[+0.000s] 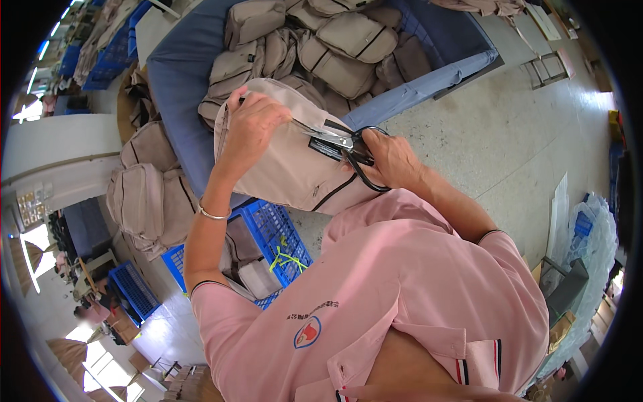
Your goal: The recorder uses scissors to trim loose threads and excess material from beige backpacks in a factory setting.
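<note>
A beige fabric bag (281,164) with black zip lines and a dark label lies in front of me, across the edge of a blue padded bin. My left hand (258,124) pinches the bag's upper left part, fingers closed on its fabric. In my right hand (392,157) is a pair of scissors (341,141) with black handles. Their metal blades point left over the bag, toward my left fingers, close to the dark label. Whether the tips touch a thread or the fabric, I cannot make out.
The blue padded bin (174,100) holds many similar beige bags (341,67). More bags (144,201) are piled at the left. A blue plastic crate (274,234) with a yellow-green tie stands below my left forearm. Clear plastic wrap (593,234) lies at the right, a small stool (546,70) farther off.
</note>
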Demonstrator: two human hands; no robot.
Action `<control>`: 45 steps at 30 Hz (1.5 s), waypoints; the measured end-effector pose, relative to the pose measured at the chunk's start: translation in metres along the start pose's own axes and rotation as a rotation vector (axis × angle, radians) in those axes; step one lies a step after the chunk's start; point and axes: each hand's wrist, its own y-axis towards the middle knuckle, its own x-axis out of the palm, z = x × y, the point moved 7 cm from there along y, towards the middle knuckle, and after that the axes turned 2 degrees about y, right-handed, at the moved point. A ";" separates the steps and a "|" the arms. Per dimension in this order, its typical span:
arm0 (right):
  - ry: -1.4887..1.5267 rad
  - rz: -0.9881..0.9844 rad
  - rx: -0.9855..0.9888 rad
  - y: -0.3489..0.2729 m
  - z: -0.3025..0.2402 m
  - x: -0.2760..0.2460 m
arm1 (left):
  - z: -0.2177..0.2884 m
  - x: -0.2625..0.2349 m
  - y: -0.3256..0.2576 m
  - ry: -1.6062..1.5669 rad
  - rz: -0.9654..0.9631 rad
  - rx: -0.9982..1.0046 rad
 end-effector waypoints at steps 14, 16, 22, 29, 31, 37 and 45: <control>0.360 0.252 0.396 -0.051 0.021 0.037 | 0.018 0.019 0.024 0.017 -0.035 0.216; 0.499 0.435 0.444 -0.069 0.038 0.049 | 0.027 0.043 0.042 0.025 -0.037 0.307; 0.781 0.499 0.639 -0.092 0.096 0.101 | 0.017 0.137 0.063 -0.070 0.057 0.251; 0.717 0.557 0.653 -0.100 0.138 0.134 | -0.141 0.124 -0.017 0.070 0.448 -0.457; 0.813 0.513 0.714 -0.097 0.134 0.131 | -0.165 0.111 -0.059 0.131 0.557 -0.642; 0.906 0.447 0.744 -0.096 0.149 0.139 | -0.188 0.169 -0.150 -1.323 0.682 -1.382; 1.138 0.481 0.815 -0.084 0.122 0.100 | -0.151 0.158 -0.118 -1.599 0.391 -1.085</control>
